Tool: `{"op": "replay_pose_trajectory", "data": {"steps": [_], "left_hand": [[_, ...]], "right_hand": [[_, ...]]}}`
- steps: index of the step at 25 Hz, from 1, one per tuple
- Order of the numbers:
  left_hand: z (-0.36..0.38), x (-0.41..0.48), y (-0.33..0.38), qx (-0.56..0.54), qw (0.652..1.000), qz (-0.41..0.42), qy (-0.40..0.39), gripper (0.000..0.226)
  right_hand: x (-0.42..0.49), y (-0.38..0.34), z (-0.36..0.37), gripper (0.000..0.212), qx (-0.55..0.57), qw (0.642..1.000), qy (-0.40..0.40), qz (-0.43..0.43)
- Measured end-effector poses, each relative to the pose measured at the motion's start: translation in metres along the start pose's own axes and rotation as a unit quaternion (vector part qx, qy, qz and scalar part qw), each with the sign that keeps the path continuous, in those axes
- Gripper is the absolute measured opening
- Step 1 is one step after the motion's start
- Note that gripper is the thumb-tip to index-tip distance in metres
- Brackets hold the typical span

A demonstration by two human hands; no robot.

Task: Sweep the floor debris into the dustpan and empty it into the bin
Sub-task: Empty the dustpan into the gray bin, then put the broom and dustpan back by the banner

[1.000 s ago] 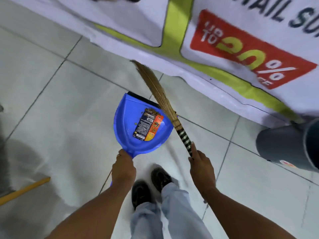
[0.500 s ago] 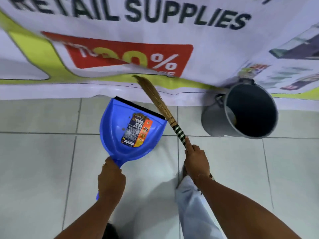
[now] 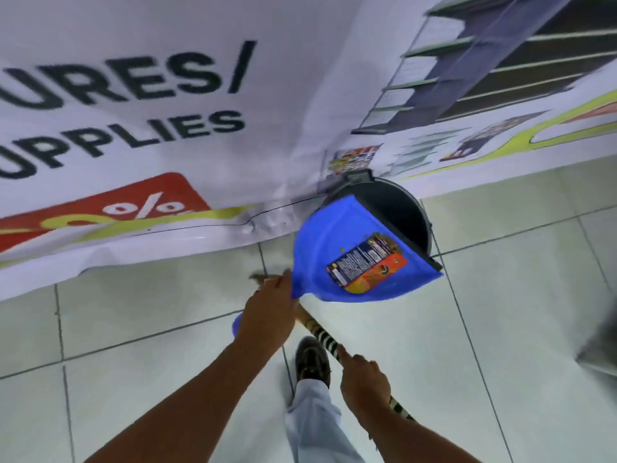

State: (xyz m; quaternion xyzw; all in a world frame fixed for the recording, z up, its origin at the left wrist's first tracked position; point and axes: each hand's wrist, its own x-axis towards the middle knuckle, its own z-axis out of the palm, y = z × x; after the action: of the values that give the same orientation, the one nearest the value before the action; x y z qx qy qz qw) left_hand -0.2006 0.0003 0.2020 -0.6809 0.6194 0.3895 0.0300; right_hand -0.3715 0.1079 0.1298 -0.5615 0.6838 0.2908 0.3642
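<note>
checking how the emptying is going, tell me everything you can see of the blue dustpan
The blue dustpan looks like glossy plastic with a black strip along its front lip. It is lifted off the floor, its lip over the dark bin. A printed wrapper and a few specks lie inside. The left hand holds its handle.

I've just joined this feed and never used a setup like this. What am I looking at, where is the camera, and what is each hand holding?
There is no machine here: a person works with bare hands. The single camera sits on their head, looking down, so the arms enter from the bottom. The left hand grips the blue dustpan, holding it over the open grey bin. A snack wrapper lies in the pan, not yet tipped out. The right hand holds the broom by its striped handle. Below is a tiled floor, with a printed banner behind the bin.
</note>
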Motion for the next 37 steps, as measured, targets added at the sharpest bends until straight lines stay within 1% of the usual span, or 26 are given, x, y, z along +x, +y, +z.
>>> {"op": "replay_pose_trajectory", "data": {"steps": [2,4,5,6,7,9,10,11,12,13,14,15,16,17,18,19,21,23,24,25,27,30,31,34,36,37], "left_hand": [[-0.003,0.031,0.036,-0.005,0.998,0.008,-0.066,0.035],[-0.003,0.057,0.059,-0.046,0.990,-0.057,-0.121,0.038],[0.000,0.067,0.066,-0.099,0.979,-0.112,-0.139,0.041],[0.002,0.073,0.072,-0.174,0.958,-0.166,-0.159,0.042],[0.004,0.076,0.077,-0.251,0.929,-0.211,-0.174,0.043],[0.006,0.077,0.085,-0.351,0.875,-0.263,-0.205,0.041],[0.006,0.075,0.087,-0.372,0.859,-0.275,-0.217,0.042],[0.007,0.073,0.087,-0.382,0.853,-0.278,-0.222,0.043],[0.007,0.070,0.085,-0.375,0.858,-0.273,-0.220,0.042],[0.008,0.067,0.081,-0.352,0.876,-0.254,-0.209,0.039],[0.009,0.063,0.072,-0.309,0.908,-0.209,-0.189,0.034],[0.010,0.059,0.060,-0.246,0.945,-0.145,-0.161,0.027],[0.011,0.053,0.050,-0.187,0.971,-0.078,-0.129,0.020],[0.010,0.044,0.036,-0.147,0.984,-0.027,-0.096,0.022],[0.008,0.035,0.019,-0.133,0.989,-0.003,-0.064,0.030],[0.005,0.024,0.001,-0.134,0.991,0.003,-0.027,0.038],[0.000,-0.002,-0.041,-0.124,0.991,-0.024,0.051,0.040],[-0.005,-0.037,-0.096,-0.094,0.987,-0.075,0.105,0.038],[-0.004,-0.054,-0.123,-0.067,0.985,-0.103,0.119,0.039],[-0.003,-0.073,-0.155,-0.046,0.983,-0.136,0.117,0.042],[-0.003,-0.111,-0.213,-0.060,0.972,-0.199,0.106,0.042],[-0.008,-0.147,-0.276,-0.146,0.935,-0.304,0.111,0.021],[-0.009,-0.153,-0.293,-0.171,0.919,-0.333,0.121,0.019],[-0.001,-0.149,-0.324,-0.213,0.883,-0.398,0.132,0.026],[0.016,-0.133,-0.343,-0.217,0.877,-0.410,0.126,0.024],[0.026,-0.121,-0.351,-0.218,0.874,-0.418,0.116,0.021]], "right_hand": [[0.006,0.009,-0.007,0.054,0.002,1.000,-0.017,-0.022],[0.010,0.017,-0.013,0.054,0.002,0.999,-0.013,-0.038],[0.011,0.021,-0.015,0.054,0.003,0.999,-0.007,-0.045],[0.012,0.025,-0.017,0.054,0.007,0.999,-0.002,-0.050],[0.012,0.029,-0.018,0.053,0.012,0.999,0.005,-0.051],[0.012,0.037,-0.019,0.053,0.021,0.998,0.012,-0.050],[0.011,0.040,-0.020,0.052,0.027,0.998,0.009,-0.049],[0.011,0.042,-0.021,0.052,0.033,0.998,0.003,-0.049],[0.009,0.043,-0.022,0.052,0.039,0.998,-0.006,-0.051],[0.007,0.042,-0.023,0.051,0.042,0.998,-0.016,-0.054],[0.005,0.038,-0.024,0.050,0.043,0.997,-0.027,-0.056],[0.003,0.034,-0.025,0.050,0.049,0.997,-0.038,-0.054],[0.002,0.032,-0.026,0.050,0.057,0.996,-0.047,-0.049],[0.000,0.027,-0.027,0.048,0.059,0.996,-0.055,-0.050],[-0.003,0.021,-0.028,0.044,0.050,0.995,-0.060,-0.054],[-0.006,0.014,-0.028,0.039,0.038,0.996,-0.061,-0.061],[-0.012,-0.002,-0.030,0.037,0.014,0.996,-0.044,-0.072],[-0.014,-0.029,-0.030,0.044,-0.002,0.996,-0.008,-0.089],[-0.013,-0.043,-0.034,0.046,-0.012,0.995,0.014,-0.101],[-0.010,-0.065,-0.038,0.048,-0.032,0.992,0.035,-0.119],[0.001,-0.113,-0.055,0.052,-0.089,0.981,0.081,-0.154],[0.022,-0.187,-0.092,0.051,-0.207,0.939,0.149,-0.230],[0.033,-0.214,-0.101,0.050,-0.242,0.921,0.167,-0.256],[0.073,-0.292,-0.110,0.051,-0.316,0.866,0.199,-0.334],[0.107,-0.345,-0.093,0.045,-0.347,0.836,0.199,-0.376],[0.124,-0.368,-0.079,0.040,-0.343,0.830,0.192,-0.396]]}}
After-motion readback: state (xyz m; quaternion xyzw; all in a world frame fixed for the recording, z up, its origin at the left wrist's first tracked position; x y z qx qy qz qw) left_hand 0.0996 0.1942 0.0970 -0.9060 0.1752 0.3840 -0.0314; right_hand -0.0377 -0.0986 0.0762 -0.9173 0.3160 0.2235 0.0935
